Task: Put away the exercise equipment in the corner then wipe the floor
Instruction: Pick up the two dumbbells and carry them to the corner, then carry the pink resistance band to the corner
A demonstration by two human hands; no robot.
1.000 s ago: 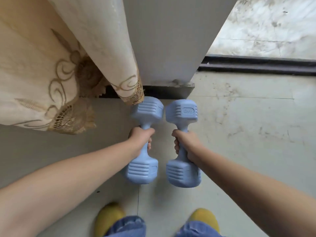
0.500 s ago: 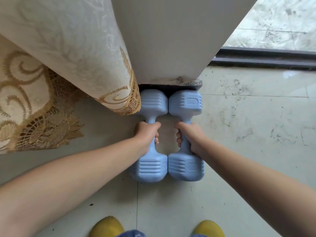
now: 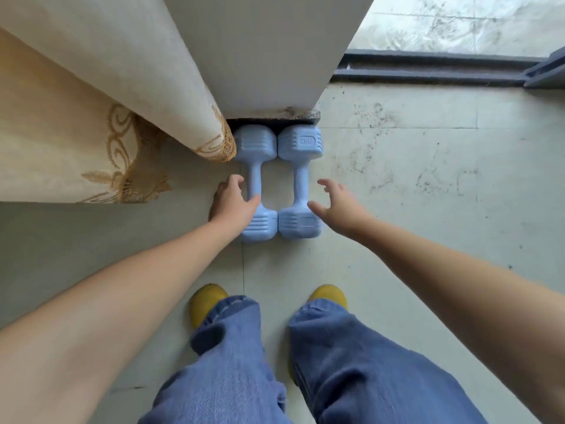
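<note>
Lying side by side on the floor (image 3: 412, 209), left dumbbell (image 3: 256, 182) and right dumbbell (image 3: 301, 182) touch at their heads, far ends against the base of the wall (image 3: 263, 56). Curtain (image 3: 91, 117) hangs left, its hem just beside the left dumbbell. Left hand (image 3: 234, 201) spread, fingers loose, overlapping the left dumbbell's handle, gripping nothing. Right hand (image 3: 337, 206) splayed, empty, just right of the right dumbbell. Yellow shoes (image 3: 206, 302) and jeans (image 3: 232, 362) near.
</note>
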